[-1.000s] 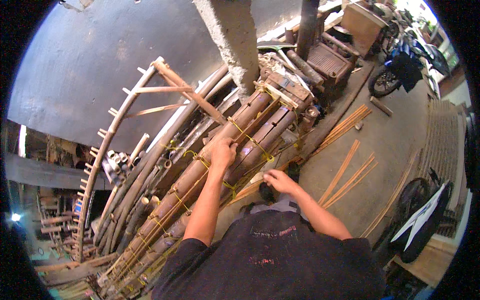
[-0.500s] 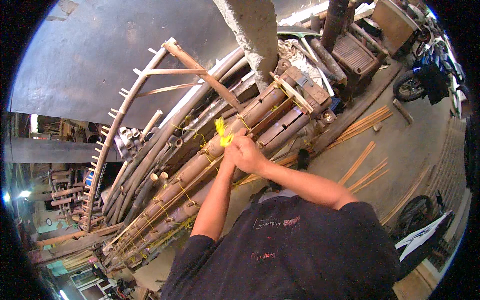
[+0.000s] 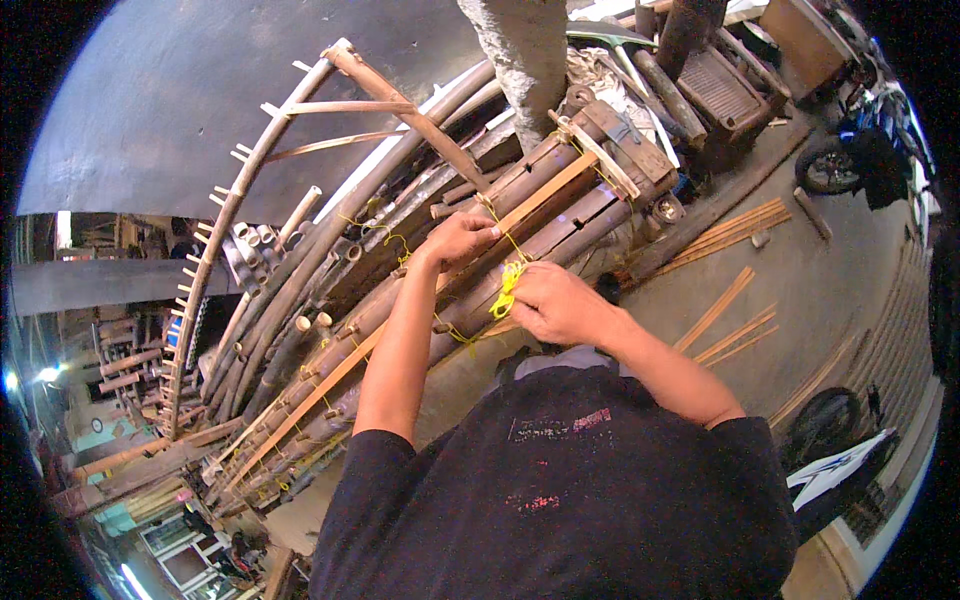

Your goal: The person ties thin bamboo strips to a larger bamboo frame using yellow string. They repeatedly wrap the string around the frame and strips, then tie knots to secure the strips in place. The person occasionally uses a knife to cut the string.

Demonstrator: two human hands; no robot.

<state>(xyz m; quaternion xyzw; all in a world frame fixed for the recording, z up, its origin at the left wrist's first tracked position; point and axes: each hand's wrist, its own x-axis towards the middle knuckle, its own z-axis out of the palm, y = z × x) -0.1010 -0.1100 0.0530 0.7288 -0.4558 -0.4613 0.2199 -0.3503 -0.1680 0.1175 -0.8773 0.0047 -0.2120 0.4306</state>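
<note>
The left arm (image 3: 395,350) reaches up and forward, bare from above the elbow, and its wrist (image 3: 426,262) bends so the left hand (image 3: 460,242) turns in to the right, back upward, fingers curled. The right arm (image 3: 670,372) slants in from the lower right, forearm angled across the front of the torso (image 3: 570,470). The right hand (image 3: 565,303) is closed, fingers folded in, near the left but apart from it

On the grey floor (image 3: 800,300) lie thin wooden strips (image 3: 735,233) and a short round stick (image 3: 812,214)
</note>
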